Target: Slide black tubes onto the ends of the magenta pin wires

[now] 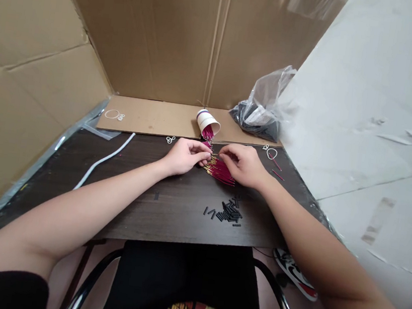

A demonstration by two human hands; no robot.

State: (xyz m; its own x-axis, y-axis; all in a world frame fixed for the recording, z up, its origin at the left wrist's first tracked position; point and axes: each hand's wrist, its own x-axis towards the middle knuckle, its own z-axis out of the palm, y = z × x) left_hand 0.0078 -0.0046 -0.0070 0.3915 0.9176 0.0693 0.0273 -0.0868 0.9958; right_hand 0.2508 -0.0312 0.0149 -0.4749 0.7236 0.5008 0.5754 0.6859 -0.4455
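Note:
A fan of thin dark-red wires point(222, 171) with gold-coloured ends lies on the dark table between my hands. My left hand point(186, 156) is closed in a pinch at the left of the wires' gold ends; what its fingertips hold is too small to make out. Facing it, my right hand point(242, 164) also pinches, its fingertips just above the fan, with their contents hidden. Behind the hands, a white paper cup point(207, 120) lies tipped over, more red wires sticking out of its mouth. Nearer to me sits a loose pile of short black tubes point(229, 211).
A clear plastic bag point(259, 118) of black pieces stands at the back right on a cardboard strip point(150, 117). Two loose red wires point(277, 175) and white rings point(271, 154) lie to the right. A pale tube point(104, 159) curves across the left. Cardboard walls enclose the back and left.

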